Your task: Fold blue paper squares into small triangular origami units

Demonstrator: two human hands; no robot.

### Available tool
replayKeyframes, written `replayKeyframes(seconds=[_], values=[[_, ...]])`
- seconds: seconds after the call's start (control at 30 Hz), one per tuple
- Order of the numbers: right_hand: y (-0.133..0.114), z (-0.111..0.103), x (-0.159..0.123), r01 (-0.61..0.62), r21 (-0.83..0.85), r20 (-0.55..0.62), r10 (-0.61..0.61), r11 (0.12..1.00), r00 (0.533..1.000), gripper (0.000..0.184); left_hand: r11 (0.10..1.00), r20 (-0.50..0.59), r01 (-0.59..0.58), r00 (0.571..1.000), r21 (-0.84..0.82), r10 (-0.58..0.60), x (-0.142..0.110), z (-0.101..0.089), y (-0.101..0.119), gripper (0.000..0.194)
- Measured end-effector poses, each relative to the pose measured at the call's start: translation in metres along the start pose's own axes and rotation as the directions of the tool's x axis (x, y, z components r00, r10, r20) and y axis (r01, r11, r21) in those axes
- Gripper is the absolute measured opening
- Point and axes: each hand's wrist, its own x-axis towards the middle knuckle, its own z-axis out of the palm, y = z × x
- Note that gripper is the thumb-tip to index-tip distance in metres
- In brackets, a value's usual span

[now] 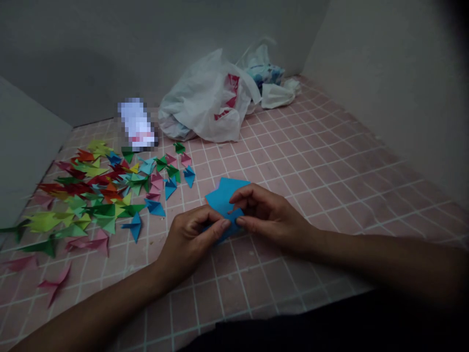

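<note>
Here, folded blue paper [235, 214] lies between left hand [192, 231] and right hand [276, 218].

Dim, flat indoor light; source out of frame.
Brightest patch: phone screen [135, 120], 10 o'clock, glowing, coarsely pixelated. Faint, soft-edged shadow on grey wall [73, 73], also toward 10. White plastic bag [201, 98], between 11 and 12, pale, muted. Blue paper [229, 193], near centre, strong in colour; fine creases soft. Black vignette at 2 o'clock; right forearm [366, 254] blurs into darkness toward 4. Dark cloth [322, 327] at 5, detail lost.
</note>
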Motion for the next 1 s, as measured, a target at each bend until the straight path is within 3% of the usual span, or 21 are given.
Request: replayKeyframes(seconds=[0.2, 0.4, 0.53, 0.73, 0.83, 1.0], values=[[-0.0022, -0.0021, 0.0040, -0.091, 0.044, -0.010, 0.091, 0.995, 0.996, 0.016, 0.999, -0.009, 0.034, 0.999, -0.021, -0.034, -0.0002, 0.0015, -0.0004, 0.020], [-0.0022, -0.0044, 0.0039, -0.091, 0.021, 0.011, 0.090, 0.996, 0.996, 0.009, 1.000, -0.015, -0.004, 1.000, 0.016, 0.005, -0.0007, 0.0011, -0.0031, 0.018], [-0.0028, -0.0058, 0.0035, -0.064, -0.033, 0.020, 0.065, 0.997, 0.998, 0.012, 0.994, -0.001, -0.062, 0.998, 0.094, 0.062, -0.0005, -0.0001, -0.0042, 0.022], [-0.0076, -0.0038, 0.0018, 0.029, -0.191, 0.048, -0.021, 0.981, 0.999, 0.009, 0.947, 0.141, -0.237, 0.967, 0.216, 0.210, 0.0002, -0.0007, -0.0025, 0.017], [-0.0091, -0.0032, 0.0016, 0.012, -0.151, 0.056, -0.004, 0.988, 0.998, 0.008, 0.932, 0.112, -0.290, 0.956, 0.217, 0.272, -0.0009, 0.0000, 0.0001, 0.021], [-0.0092, -0.0043, 0.0017, -0.009, -0.181, 0.082, 0.025, 0.983, 0.996, 0.020, 0.947, 0.058, -0.259, 0.966, 0.192, 0.252, -0.0028, 0.0016, 0.0004, 0.024]])
